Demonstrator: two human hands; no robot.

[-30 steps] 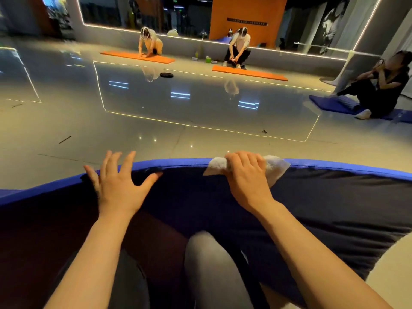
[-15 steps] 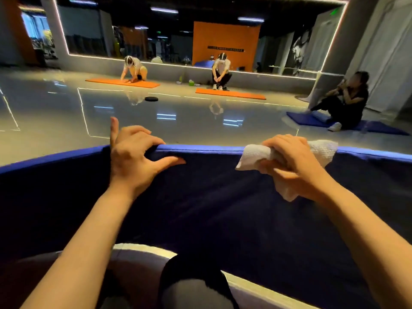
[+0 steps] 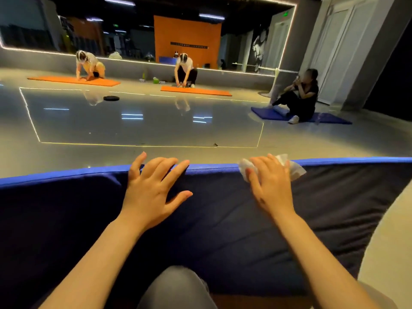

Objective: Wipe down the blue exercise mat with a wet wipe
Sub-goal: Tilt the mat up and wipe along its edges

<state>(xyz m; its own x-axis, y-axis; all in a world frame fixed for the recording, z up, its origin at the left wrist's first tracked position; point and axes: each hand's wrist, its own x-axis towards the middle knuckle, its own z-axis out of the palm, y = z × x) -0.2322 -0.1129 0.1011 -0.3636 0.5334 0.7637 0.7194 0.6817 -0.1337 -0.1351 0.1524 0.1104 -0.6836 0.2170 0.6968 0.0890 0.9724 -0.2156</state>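
Note:
The blue exercise mat point(image 3: 223, 224) spreads across the lower half of the head view, its bright blue far edge running left to right. My left hand point(image 3: 151, 192) lies flat on the mat with fingers spread, the fingertips reaching the far edge. My right hand point(image 3: 269, 186) presses a white wet wipe point(image 3: 297, 171) onto the mat at the far edge, fingers stretched out over it. Most of the wipe is hidden under that hand.
My knee point(image 3: 178, 288) in grey fabric rises at the bottom centre. Beyond the mat is glossy floor point(image 3: 133, 126) with a black disc point(image 3: 111, 98). Two people work on orange mats point(image 3: 196, 91) at the back. Another person sits on a blue mat point(image 3: 267, 113) at right.
My right hand went from gripping the wipe lifted at the edge to pressing it flat on the mat. My left hand uncurled and spread flat. The view tilted slightly down.

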